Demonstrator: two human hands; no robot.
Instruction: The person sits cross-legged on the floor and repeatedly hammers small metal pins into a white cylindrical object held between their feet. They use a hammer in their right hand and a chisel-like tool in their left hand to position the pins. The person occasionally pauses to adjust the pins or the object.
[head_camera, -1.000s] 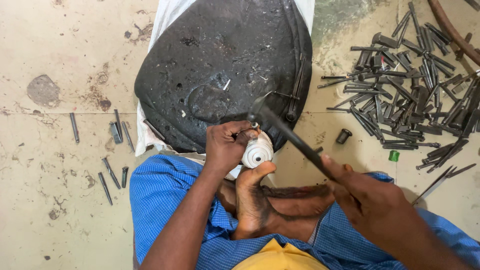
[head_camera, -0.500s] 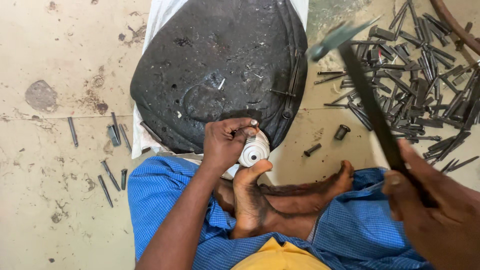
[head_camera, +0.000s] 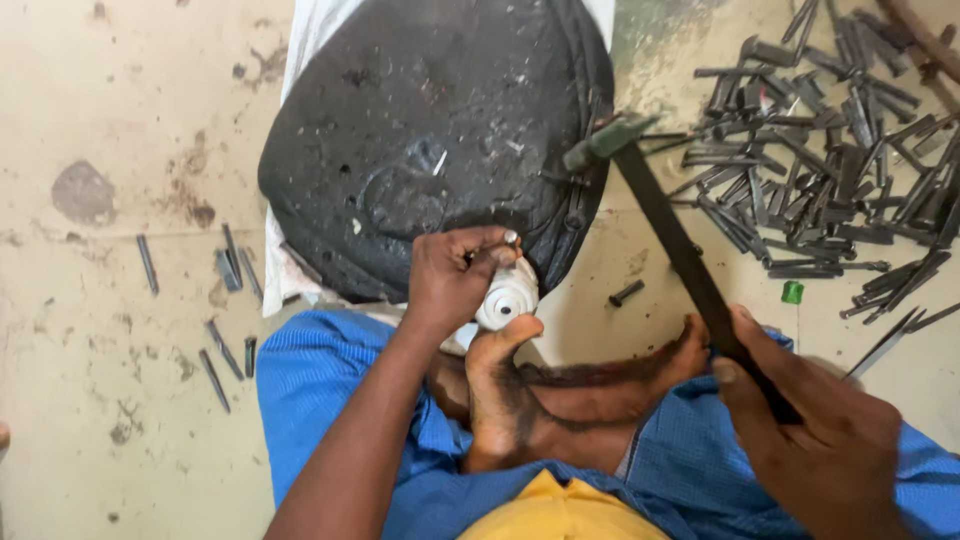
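The left hand (head_camera: 455, 280) is curled, with its fingertips (head_camera: 505, 250) pinched together out in front. The left arm is stretched forward from below. The right hand (head_camera: 820, 440) is closed in a tight fist, thumb on top, low at the right. Both bare feet are crossed between the arms, toes pointing forward.

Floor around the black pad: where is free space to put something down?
Bare floor lies far left, beyond the few loose rods. A narrow strip runs between the black pad and the metal pile. The upper right is crowded.
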